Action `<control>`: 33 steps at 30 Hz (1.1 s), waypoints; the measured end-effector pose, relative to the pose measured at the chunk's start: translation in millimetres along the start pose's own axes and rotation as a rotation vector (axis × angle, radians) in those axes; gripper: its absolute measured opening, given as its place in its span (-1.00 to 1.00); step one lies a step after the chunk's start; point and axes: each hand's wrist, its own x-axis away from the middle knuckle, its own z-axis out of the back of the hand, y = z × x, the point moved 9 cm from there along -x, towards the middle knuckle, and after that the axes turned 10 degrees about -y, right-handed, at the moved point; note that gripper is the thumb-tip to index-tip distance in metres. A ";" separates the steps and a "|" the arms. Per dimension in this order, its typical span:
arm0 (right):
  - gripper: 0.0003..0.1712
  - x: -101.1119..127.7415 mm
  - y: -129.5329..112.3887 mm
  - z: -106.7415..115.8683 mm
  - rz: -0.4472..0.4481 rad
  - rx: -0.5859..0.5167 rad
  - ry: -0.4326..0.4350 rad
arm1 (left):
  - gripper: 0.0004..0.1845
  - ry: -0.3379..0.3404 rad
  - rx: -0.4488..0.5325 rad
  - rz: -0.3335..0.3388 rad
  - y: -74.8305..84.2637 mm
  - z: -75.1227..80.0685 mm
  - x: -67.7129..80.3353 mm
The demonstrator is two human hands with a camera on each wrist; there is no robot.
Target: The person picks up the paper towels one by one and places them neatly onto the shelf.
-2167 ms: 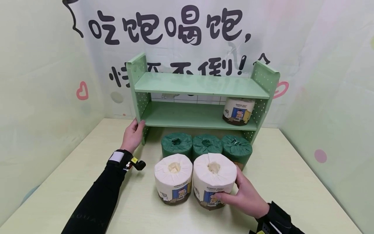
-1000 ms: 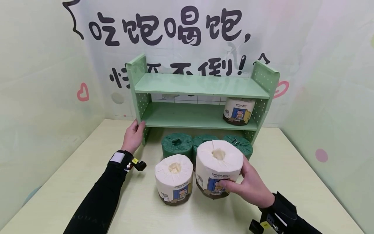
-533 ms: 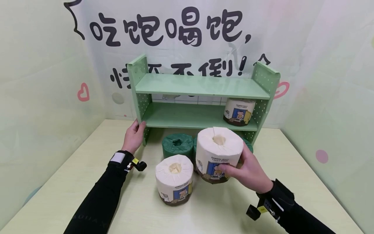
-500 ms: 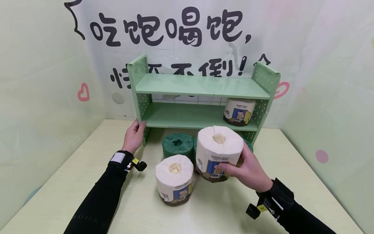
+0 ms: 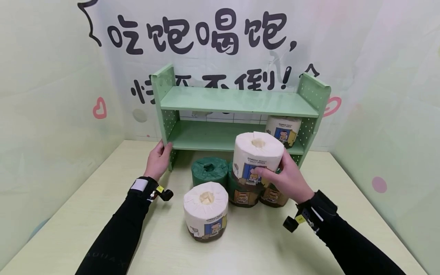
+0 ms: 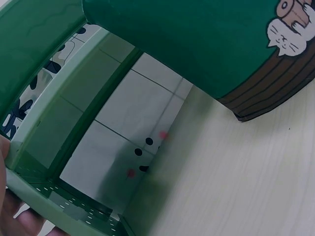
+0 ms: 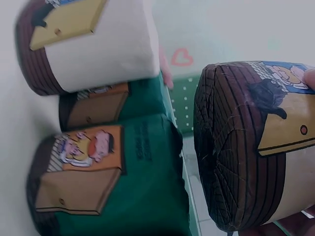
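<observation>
My right hand (image 5: 292, 177) grips a white-wrapped toilet roll (image 5: 256, 156) by its side, thumb on the printed front. The roll is lifted upright off the table, before the rack's middle board; its dark underside shows in the right wrist view. With my left hand (image 5: 158, 160) I hold the left side panel of a light green two-board rack (image 5: 237, 101). Another white roll (image 5: 288, 128) stands at the right end of the middle board, partly covered by the held one. A further white roll (image 5: 206, 214) stands on the table, left of the held one.
Below the rack's front stand three green toilet rolls in a row: a left one (image 5: 208, 172), a middle one (image 5: 242, 196) and a right one (image 5: 273, 196), the last two partly hidden. A printed cloth wall (image 5: 206, 34) rises behind the pale table (image 5: 165, 236).
My right hand has raised the white roll from the table and carried it up and away toward the middle board. The left hand stays on the side panel.
</observation>
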 end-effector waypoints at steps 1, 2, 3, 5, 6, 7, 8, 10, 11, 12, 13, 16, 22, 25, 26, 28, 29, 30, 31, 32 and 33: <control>0.00 -2.9 0.9 1.4 -0.009 0.001 0.004 | -0.40 0.003 -0.001 0.000 0.1 0.1 -0.3; -0.01 -5.8 2.0 2.8 -0.019 -0.001 0.009 | -0.40 0.006 -0.005 -0.001 0.2 0.2 -0.6; -0.01 -8.3 3.6 4.5 -0.031 -0.005 0.014 | -0.41 0.008 -0.006 -0.003 0.5 0.2 -1.0; -0.01 -12.7 6.1 7.8 -0.054 -0.012 0.024 | -0.41 0.009 -0.003 -0.006 0.6 -0.2 -1.5; -0.01 -15.0 7.9 9.4 -0.066 -0.019 0.028 | -0.41 0.008 -0.003 -0.006 0.5 -0.5 -1.9; -0.01 -17.0 9.0 10.8 -0.074 -0.025 0.030 | -0.41 0.007 -0.003 -0.006 0.6 -0.7 -2.1; -0.01 -19.3 10.2 12.0 -0.082 -0.033 0.031 | -0.40 0.005 -0.001 -0.006 0.6 -0.9 -2.5; 0.01 -24.8 12.2 14.1 -0.091 -0.036 0.032 | -0.39 -0.002 0.003 -0.002 0.0 -1.2 -2.9; 0.02 -27.5 12.4 14.3 -0.091 -0.040 0.029 | -0.39 -0.004 0.003 0.000 -0.2 -1.0 -3.0; 0.03 -30.5 13.6 14.9 -0.097 -0.041 0.027 | -0.38 -0.004 -0.001 0.002 -0.6 -0.9 -3.1; 0.04 -33.0 14.5 15.5 -0.102 -0.035 0.026 | -0.38 -0.005 -0.003 0.002 -0.7 -0.6 -2.9; 0.07 -40.9 16.9 16.0 -0.114 -0.032 0.022 | -0.38 -0.008 -0.004 0.000 -1.3 0.0 -2.2; 0.11 -51.2 23.3 16.6 -0.156 0.006 0.024 | -0.37 -0.010 -0.008 -0.003 -0.9 0.2 0.0; 0.13 -54.8 24.8 17.2 -0.170 0.025 0.022 | -0.37 -0.012 -0.003 0.002 -2.6 -0.8 -0.7; 0.13 -56.3 24.6 17.3 -0.168 0.028 0.020 | -0.37 -0.011 -0.005 0.003 -3.1 -0.9 -0.9; 0.12 -59.8 24.4 17.5 -0.163 0.028 0.014 | -0.37 -0.012 -0.007 0.008 -3.8 -1.2 -1.0; 0.13 -61.5 24.4 17.9 -0.162 0.033 0.011 | -0.37 -0.013 -0.006 0.010 -3.8 -1.3 -0.8; 0.13 -63.0 24.1 18.3 -0.164 0.038 0.010 | -0.37 -0.012 -0.007 0.011 -3.8 -1.4 -0.9; 0.13 -64.6 23.5 18.2 -0.163 0.043 0.004 | -0.37 -0.009 -0.010 0.012 -3.8 -1.1 -0.9; 0.14 -65.8 23.6 18.6 -0.169 0.050 0.000 | -0.38 -0.008 -0.009 0.012 -3.4 -1.1 -0.7; 0.15 -66.8 23.6 18.8 -0.175 0.059 -0.005 | -0.38 -0.007 -0.007 0.011 -2.8 -0.9 -0.5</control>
